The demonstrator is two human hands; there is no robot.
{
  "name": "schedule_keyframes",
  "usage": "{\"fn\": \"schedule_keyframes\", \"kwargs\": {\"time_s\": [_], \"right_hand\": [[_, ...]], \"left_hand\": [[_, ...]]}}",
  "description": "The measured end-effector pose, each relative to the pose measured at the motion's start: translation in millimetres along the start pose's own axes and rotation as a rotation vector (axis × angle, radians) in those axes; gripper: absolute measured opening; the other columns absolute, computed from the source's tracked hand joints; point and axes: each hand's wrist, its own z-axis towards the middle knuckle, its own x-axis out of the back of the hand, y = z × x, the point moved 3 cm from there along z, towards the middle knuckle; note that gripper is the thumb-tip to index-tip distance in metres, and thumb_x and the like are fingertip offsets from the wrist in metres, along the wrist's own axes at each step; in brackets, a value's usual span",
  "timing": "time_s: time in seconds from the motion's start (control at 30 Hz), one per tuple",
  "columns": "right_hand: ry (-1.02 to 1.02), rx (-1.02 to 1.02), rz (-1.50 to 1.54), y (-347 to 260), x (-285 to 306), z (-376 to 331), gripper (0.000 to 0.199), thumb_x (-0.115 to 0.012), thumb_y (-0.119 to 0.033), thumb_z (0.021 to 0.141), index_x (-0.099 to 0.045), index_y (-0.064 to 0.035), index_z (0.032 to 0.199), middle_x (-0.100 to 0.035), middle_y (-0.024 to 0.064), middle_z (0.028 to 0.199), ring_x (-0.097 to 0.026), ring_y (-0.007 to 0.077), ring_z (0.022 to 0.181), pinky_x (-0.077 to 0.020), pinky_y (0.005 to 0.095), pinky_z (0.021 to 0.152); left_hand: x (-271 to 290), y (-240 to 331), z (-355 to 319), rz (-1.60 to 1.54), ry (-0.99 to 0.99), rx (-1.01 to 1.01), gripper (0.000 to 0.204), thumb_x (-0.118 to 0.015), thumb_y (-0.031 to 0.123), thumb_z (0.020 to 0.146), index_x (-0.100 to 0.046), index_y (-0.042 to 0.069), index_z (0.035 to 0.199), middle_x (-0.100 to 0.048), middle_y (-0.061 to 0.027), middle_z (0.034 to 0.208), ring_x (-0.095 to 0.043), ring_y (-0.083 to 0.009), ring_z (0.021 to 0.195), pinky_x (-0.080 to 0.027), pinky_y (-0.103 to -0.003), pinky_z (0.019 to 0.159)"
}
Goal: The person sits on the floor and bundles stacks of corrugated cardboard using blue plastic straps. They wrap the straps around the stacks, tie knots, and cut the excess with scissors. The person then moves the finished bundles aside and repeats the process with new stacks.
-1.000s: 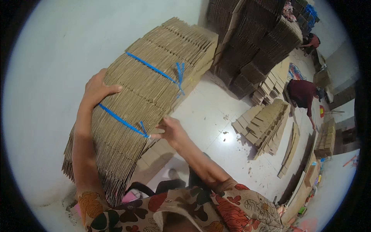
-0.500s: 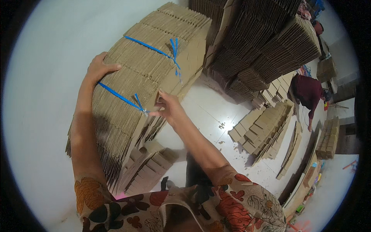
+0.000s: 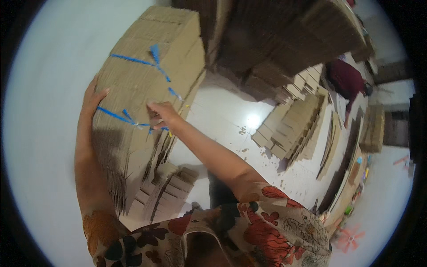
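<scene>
Cardboard in a thick bundle (image 3: 147,80) of flattened sheets, tied with blue straps (image 3: 133,60), is held up between both hands. The left hand (image 3: 92,100) lies flat with spread fingers against the bundle's left face, pressing rather than clasping. The right hand (image 3: 163,115) has its grip clenched on the bundle's near edge, where a blue strap knot (image 3: 140,124) sits just left of the fingers. Below the right grip, smaller cardboard stacks (image 3: 171,189) lie on the white floor (image 3: 222,111). Far to its right, another person in a dark red top (image 3: 347,82) bends among more cardboard piles (image 3: 293,124).
</scene>
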Motion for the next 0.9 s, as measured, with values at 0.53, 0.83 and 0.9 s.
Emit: {"fn": "schedule_keyframes", "kwargs": {"time_s": [0.53, 0.83, 0.9], "right_hand": [[0.792, -0.431, 0.108, 415.8, 274.3, -337.1, 0.049, -0.070, -0.035, 0.077, -0.055, 0.0044, 0.103, -0.058, 0.0182, 0.090, -0.061, 0.0297, 0.069, -0.0523, 0.0415, 0.053], [0.990, -0.526, 0.072, 573.6, 74.6, -529.5, 0.051, -0.057, -0.044, 0.084, -0.062, 0.0060, 0.091, -0.062, 0.0187, 0.081, -0.062, 0.0297, 0.069, -0.0509, 0.0447, 0.064], [0.914, -0.331, -0.140, 651.6, 46.1, -552.8, 0.057, -0.043, -0.049, 0.090, -0.063, 0.0045, 0.092, -0.063, 0.0204, 0.079, -0.062, 0.0307, 0.075, -0.0471, 0.0422, 0.074]], "left_hand": [[-41.1, 86.1, -245.2, 0.826, 0.041, -0.320, 0.075, -0.062, 0.004, 0.075, -0.027, 0.010, 0.141, -0.030, -0.0133, 0.144, -0.024, -0.0343, 0.133, -0.022, -0.045, 0.108], [-55.8, 100.3, -277.6, 0.792, 0.196, -0.713, 0.065, -0.061, 0.005, 0.078, -0.034, 0.008, 0.137, -0.037, -0.0150, 0.139, -0.031, -0.0345, 0.130, -0.028, -0.043, 0.104], [-86.1, 101.0, -323.9, 0.729, 0.164, -0.833, 0.063, -0.062, 0.006, 0.077, -0.037, 0.004, 0.135, -0.038, -0.0173, 0.138, -0.033, -0.0333, 0.129, -0.028, -0.042, 0.104]]}}
